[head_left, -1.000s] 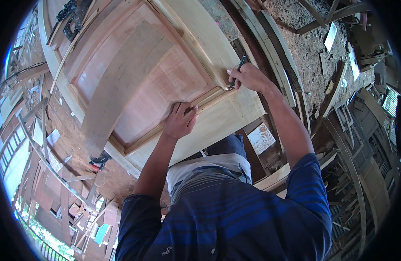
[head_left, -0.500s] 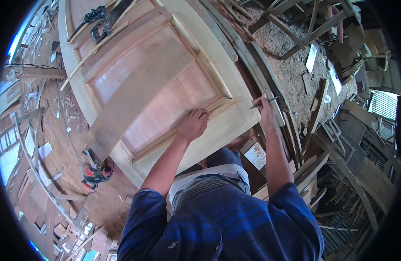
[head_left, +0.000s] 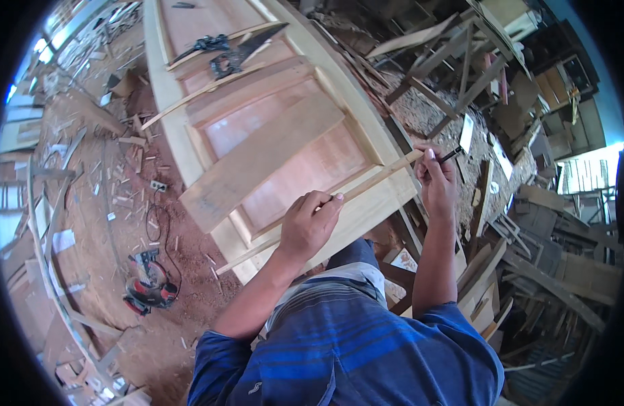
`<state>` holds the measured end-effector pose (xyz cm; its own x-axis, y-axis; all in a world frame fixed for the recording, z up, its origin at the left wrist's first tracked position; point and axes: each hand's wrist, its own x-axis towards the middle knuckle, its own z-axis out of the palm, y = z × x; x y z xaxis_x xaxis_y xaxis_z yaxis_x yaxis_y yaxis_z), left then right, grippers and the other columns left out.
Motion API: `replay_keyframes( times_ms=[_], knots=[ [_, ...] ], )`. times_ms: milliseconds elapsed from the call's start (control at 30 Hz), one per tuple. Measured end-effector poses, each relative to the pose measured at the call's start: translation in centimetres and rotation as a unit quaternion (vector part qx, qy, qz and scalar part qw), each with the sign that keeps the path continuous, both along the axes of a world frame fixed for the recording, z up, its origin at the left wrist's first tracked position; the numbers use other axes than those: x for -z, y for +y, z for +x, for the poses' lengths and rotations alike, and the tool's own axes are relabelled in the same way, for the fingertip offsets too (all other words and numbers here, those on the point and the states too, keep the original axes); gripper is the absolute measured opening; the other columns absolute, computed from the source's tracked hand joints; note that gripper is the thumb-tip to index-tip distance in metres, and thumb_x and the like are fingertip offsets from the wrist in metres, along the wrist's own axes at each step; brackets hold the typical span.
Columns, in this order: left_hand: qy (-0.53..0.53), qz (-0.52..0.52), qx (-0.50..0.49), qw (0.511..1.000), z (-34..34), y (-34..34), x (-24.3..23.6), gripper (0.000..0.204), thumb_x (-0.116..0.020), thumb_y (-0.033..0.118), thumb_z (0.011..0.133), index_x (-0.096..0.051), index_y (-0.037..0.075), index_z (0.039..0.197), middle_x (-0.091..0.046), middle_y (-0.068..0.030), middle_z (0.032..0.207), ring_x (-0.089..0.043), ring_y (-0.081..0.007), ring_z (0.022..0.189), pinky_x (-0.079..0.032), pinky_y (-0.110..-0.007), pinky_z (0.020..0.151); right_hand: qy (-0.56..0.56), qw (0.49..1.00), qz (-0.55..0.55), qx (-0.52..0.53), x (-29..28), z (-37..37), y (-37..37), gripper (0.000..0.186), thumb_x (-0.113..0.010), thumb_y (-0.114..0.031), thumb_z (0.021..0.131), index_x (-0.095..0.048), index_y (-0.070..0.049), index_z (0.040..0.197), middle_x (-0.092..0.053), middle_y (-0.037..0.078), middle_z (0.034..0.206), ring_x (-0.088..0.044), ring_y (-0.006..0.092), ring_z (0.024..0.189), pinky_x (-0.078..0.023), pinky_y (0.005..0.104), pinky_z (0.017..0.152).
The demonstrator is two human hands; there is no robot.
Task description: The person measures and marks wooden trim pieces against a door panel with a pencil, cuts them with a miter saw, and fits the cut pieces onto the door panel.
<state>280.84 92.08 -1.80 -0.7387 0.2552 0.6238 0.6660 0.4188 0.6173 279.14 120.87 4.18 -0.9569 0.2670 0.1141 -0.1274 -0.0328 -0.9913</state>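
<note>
Gripping a thin wooden strip point(head_left: 325, 203), left hand point(head_left: 308, 227) fingers close; right hand point(head_left: 437, 179) pinches a pencil point(head_left: 450, 155).

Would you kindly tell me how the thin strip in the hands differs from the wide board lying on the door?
The thin strip is narrow and pale; the wide board is broad and browner. The left hand and right hand grip the strip; the board lies untouched on the door. Both are long wood pieces.

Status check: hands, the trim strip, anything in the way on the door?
Left hand grips thin wooden strip above door panel. Right hand holds pencil at strip's far end. Loose board lies across panel, beside strip.
</note>
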Motion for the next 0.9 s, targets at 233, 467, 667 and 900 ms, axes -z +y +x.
replay_keyframes(
  times_ms=[233,467,667,900],
  knots=[
    [-0.125,-0.023,-0.131,0.983,7.2,-12.9,0.3,0.022,-0.080,0.013,0.091,-0.075,0.007,0.112,-0.070,-0.0086,0.094,-0.072,-0.0277,0.081,-0.059,-0.039,0.070,-0.103,0.979,0.094,-0.149,4.0,0.0,-9.8,0.025,-0.060,-0.017,0.109,-0.070,0.000,0.123,-0.058,-0.004,0.081,-0.049,0.0046,0.069,-0.038,0.0221,0.063],
    [-0.286,-0.004,-0.339,0.896,16.1,-21.2,2.8,0.027,-0.082,0.013,0.094,-0.074,-0.001,0.116,-0.076,-0.0166,0.104,-0.076,-0.0250,0.091,-0.059,-0.035,0.079,-0.272,0.882,0.197,-0.330,16.4,0.4,-17.6,0.022,-0.059,-0.012,0.105,-0.070,-0.003,0.122,-0.063,0.002,0.077,-0.059,0.0085,0.066,-0.049,0.0271,0.060],
    [-0.296,0.076,-0.450,0.839,22.1,-26.7,4.5,0.026,-0.082,0.009,0.093,-0.074,-0.002,0.116,-0.075,-0.0144,0.101,-0.072,-0.0165,0.085,-0.056,-0.033,0.074,-0.193,0.843,0.325,-0.382,23.4,1.4,-24.8,0.026,-0.066,-0.016,0.099,-0.072,-0.003,0.121,-0.068,0.009,0.075,-0.062,0.0178,0.064,-0.052,0.0366,0.064],
    [-0.219,0.004,-0.570,0.792,24.8,-38.4,7.2,0.021,-0.080,0.008,0.092,-0.073,0.002,0.111,-0.072,-0.0197,0.101,-0.072,-0.0393,0.092,-0.057,-0.047,0.080,-0.217,0.823,0.414,-0.323,27.3,3.2,-31.2,0.024,-0.070,-0.021,0.094,-0.071,-0.002,0.108,-0.077,0.023,0.091,-0.077,0.0381,0.086,-0.059,0.0491,0.077]
  ],
)
